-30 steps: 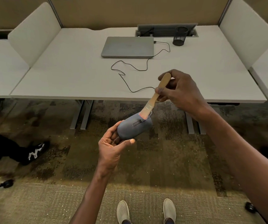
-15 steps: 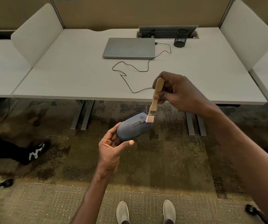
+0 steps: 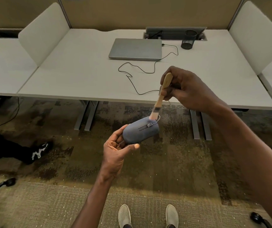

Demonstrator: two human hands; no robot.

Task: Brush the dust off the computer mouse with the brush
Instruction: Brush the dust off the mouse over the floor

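Observation:
My left hand (image 3: 115, 153) holds a blue-grey computer mouse (image 3: 140, 131) by its rear end, in the air in front of the desk, top side up with the scroll wheel showing. My right hand (image 3: 186, 89) grips the wooden handle of a small brush (image 3: 162, 94). The brush tilts down and to the left, and its pale bristles touch the front end of the mouse near the cable exit. The mouse's thin black cable (image 3: 136, 71) trails up onto the desk.
A white desk (image 3: 82, 76) holds a shut grey laptop (image 3: 136, 48) and a black mesh pen cup (image 3: 188, 39). White dividers stand at both sides. Another person's leg and shoe (image 3: 38, 151) are at the left. My shoes (image 3: 148, 216) stand on carpet.
The brush has swept across the front of the mouse: from the middle by the wheel, out to the front edge, and now back onto the front top. The mouse has hardly moved.

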